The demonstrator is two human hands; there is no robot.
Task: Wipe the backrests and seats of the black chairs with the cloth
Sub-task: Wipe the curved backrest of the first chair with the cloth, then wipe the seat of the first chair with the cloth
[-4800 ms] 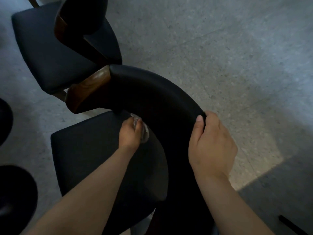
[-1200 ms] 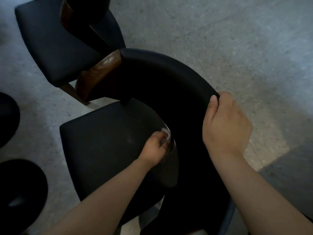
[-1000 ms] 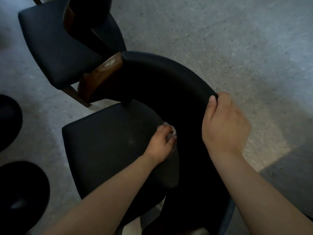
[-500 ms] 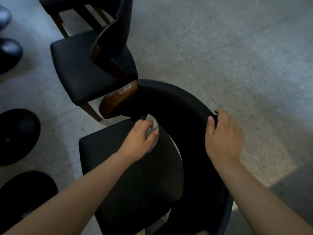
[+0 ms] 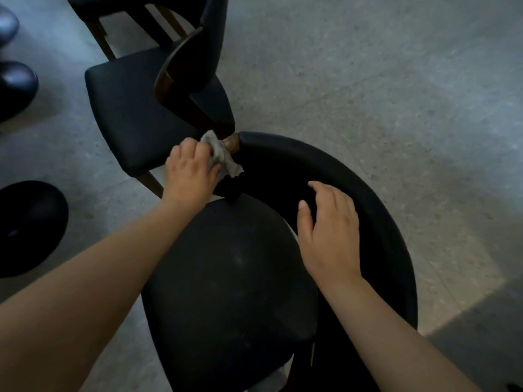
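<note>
A black chair stands right below me, its round seat (image 5: 226, 278) in the middle and its curved backrest (image 5: 368, 199) wrapping round the right side. My left hand (image 5: 189, 168) grips a crumpled grey cloth (image 5: 222, 157) against the brown wooden end of the backrest (image 5: 231, 141). My right hand (image 5: 328, 230) hovers over the inner side of the backrest with fingers spread and relaxed, holding nothing. A second black chair (image 5: 133, 108) stands beyond, at the upper left.
Dark round stools (image 5: 28, 227) sit along the left edge, with more (image 5: 15, 86) further up. A third chair's wooden legs (image 5: 158, 21) show at the top. Grey speckled floor (image 5: 382, 80) stretches to the right.
My left hand carried the cloth from the seat's rear edge up to the backrest's wooden left end. My right hand let go of the backrest's top and now hangs open inside it.
</note>
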